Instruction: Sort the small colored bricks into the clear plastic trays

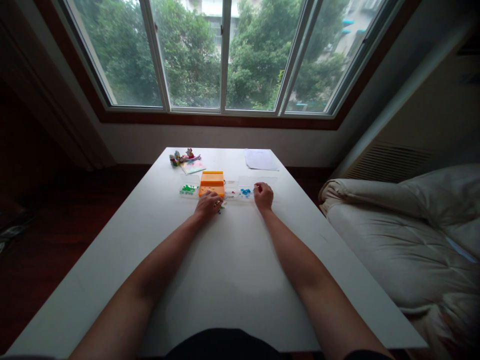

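My left hand [209,202] rests at the front edge of an open orange case [212,179], its fingers bent together; what they hold, if anything, is too small to make out. A few tiny loose pieces [220,211] lie by its fingertips. My right hand [264,195] is closed in a pinch at the right end of a clear plastic box [242,181]; its fingertips hide whatever is between them. Small blue pieces [245,192] sit in that box, just left of the right hand. Green pieces [188,189] fill part of another clear tray, left of the orange case.
The white table [240,280] stretches from my body toward the window. Small colourful figures [185,157] and a printed card [193,167] lie at its far left, white paper sheets [261,159] at its far right. A padded cream sofa [397,230] stands to the right.
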Motion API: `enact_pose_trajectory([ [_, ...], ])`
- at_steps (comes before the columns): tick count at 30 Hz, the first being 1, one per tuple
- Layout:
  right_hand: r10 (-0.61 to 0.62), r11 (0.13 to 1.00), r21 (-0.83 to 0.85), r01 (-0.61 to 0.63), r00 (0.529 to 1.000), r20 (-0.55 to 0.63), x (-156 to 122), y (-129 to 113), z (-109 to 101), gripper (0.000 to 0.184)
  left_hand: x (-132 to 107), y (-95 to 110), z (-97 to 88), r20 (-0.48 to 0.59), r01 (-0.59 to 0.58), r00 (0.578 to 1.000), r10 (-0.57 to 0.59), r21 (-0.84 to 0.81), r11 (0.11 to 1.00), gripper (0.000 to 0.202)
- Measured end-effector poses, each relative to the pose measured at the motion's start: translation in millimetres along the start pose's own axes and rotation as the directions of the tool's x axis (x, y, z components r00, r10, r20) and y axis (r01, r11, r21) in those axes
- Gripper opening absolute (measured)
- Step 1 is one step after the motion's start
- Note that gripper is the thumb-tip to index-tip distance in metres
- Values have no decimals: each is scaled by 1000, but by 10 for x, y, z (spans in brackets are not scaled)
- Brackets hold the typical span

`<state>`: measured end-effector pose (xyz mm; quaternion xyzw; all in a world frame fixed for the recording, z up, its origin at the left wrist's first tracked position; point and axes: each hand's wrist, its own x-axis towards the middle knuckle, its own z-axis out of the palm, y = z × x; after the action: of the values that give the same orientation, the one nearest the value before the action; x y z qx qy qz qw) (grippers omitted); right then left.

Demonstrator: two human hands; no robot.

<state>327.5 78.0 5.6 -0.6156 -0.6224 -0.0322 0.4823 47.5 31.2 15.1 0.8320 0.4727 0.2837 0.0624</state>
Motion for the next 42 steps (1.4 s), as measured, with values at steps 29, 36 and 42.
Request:
enact_pose_trajectory([
  [29,-105,989,115,97,993,61,-94,-130,81,23,-30,-197,1,-266,174,950,-163,16,985,37],
  [36,-102,988,120,92,992,76,-99,-161,62,21,-27,-354,37,-301,218,932,-200,27,976,37],
  [42,-212,974,127,188,955,207,-129,-245,63,18,-33,-337,49,-249,215,948,-197,50,975,26],
])
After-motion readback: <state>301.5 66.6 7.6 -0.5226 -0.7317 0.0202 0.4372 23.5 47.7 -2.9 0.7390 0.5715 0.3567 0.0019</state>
